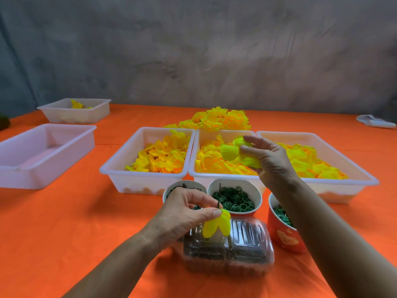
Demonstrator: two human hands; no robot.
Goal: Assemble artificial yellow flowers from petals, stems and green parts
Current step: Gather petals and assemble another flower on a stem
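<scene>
- Hands are apart: left hand (182, 208) pinches a thin dark stem (218, 203) with a small folded yellow petal piece (217, 226) hanging from it, held low over a clear plastic box (242, 250); right hand (266, 158) is raised over the middle tray (214, 175), fingers curled round a loose petal layer (234, 151).
- Risk, in my judgement: the stem tip is fine and the petal layer limp; a missed centre hole would crumple or tear it.
- Risk: the pinch on the stem looks light, so a push from the layer could tilt the stem or slip the hanging piece down it.
- Risk: the right forearm passes just over a red cup (283, 231) of green parts; a low sweep back could tip it.
- Surroundings: two paper cups (235, 200) of green rings stand between the hands, directly in the return path.
- Three white trays of petals sit side by side; the left tray (120, 164) and right tray (354, 175) flank the middle one.
- Finished flowers (217, 119) lie heaped behind the trays on the orange cloth (64, 222).
- Two further trays (71, 117) stand well apart at far left.
</scene>
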